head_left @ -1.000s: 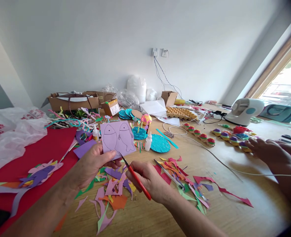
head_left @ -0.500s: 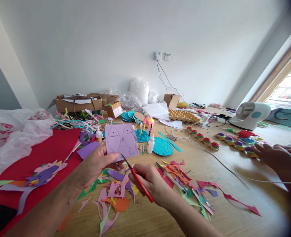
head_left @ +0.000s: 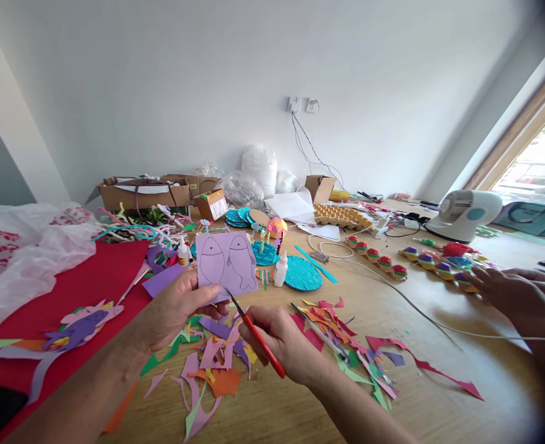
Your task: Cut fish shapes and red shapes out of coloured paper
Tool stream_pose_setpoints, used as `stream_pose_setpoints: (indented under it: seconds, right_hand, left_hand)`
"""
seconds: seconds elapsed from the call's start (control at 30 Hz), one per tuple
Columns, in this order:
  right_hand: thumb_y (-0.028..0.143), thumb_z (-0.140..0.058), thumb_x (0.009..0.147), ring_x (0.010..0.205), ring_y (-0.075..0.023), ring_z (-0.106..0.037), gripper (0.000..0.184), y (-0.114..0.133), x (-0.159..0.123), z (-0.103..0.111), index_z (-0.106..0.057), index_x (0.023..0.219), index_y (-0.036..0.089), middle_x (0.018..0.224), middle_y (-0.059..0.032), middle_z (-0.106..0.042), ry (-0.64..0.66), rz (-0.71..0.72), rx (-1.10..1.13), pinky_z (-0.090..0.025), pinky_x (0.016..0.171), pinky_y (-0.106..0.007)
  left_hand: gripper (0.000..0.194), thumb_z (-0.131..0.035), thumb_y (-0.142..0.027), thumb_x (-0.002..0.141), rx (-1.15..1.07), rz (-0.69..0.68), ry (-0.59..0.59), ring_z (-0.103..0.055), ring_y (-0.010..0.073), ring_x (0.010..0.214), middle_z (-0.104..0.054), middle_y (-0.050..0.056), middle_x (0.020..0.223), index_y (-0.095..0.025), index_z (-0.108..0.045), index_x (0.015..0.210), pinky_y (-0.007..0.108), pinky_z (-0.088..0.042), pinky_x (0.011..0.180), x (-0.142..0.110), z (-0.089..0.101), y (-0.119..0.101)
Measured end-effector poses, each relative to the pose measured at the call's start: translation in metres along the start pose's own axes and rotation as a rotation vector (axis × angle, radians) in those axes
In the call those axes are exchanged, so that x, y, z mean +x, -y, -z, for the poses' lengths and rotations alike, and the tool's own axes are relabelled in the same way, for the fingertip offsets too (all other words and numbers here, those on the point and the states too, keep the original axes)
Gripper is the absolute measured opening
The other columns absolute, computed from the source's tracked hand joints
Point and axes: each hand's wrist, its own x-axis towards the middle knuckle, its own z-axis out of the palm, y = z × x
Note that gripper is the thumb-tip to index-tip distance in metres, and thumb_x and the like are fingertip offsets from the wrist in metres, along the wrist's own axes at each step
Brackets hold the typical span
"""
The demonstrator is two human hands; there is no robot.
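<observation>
A square of purple paper (head_left: 217, 250) with two fish outlines drawn on it is held up over the table. My left hand (head_left: 187, 302) grips its lower left edge, thumb in front and fingers behind. My right hand (head_left: 272, 342) is wrapped round red-handled scissors (head_left: 263, 348). Their dark tips meet the paper's bottom edge between the two fish; how far the blades are apart is too small to tell. Below both hands lie colourful paper scraps (head_left: 224, 381). To the left, cut paper fish (head_left: 78, 327) rest on a large red sheet (head_left: 122, 271).
Another person's hands (head_left: 508, 296) are at painted egg-carton strips (head_left: 443, 269) on the right. A white cable (head_left: 411, 296) crosses the table. Glue bottles (head_left: 280, 271), a blue disc (head_left: 304, 273), a pen (head_left: 321, 333) and a fan (head_left: 462, 213) stand or lie around. A cardboard box (head_left: 145, 194) sits behind.
The view has shifted very slightly. Both hands, the paper and the scissors keep nearly the same positions.
</observation>
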Motion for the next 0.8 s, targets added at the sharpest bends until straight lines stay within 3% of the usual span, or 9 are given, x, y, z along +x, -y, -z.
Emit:
stream_pose_setpoints:
  seconds: [0.2, 0.8]
  right_hand:
    - [0.030, -0.052, 0.085, 0.048, -0.0079, -0.030, 0.032, -0.0030, 0.0006, -0.0001, -0.039, 0.058, 0.020, 0.051, 0.0068, -0.033, 0.009, 0.007, 0.081, -0.022, 0.045, -0.020]
    - [0.037, -0.050, 0.088, 0.048, -0.0077, -0.029, 0.035, -0.0047, 0.0008, -0.0015, -0.040, 0.060, 0.020, 0.051, 0.0069, -0.032, -0.017, 0.062, 0.002, -0.019, 0.045, -0.022]
  left_hand:
    - [0.019, -0.072, -0.034, 0.070, 0.009, 0.023, 0.045, -0.063, 0.0147, 0.064, -0.071, 0.002, 0.070, -0.016, -0.072, 0.073, 0.027, -0.055, 0.064, -0.0007, -0.0015, -0.0011]
    - [0.013, -0.068, -0.029, 0.072, -0.007, 0.014, 0.061, -0.062, 0.0137, 0.062, -0.068, 0.000, 0.067, -0.016, -0.070, 0.074, 0.026, -0.053, 0.062, -0.0003, 0.0015, 0.0016]
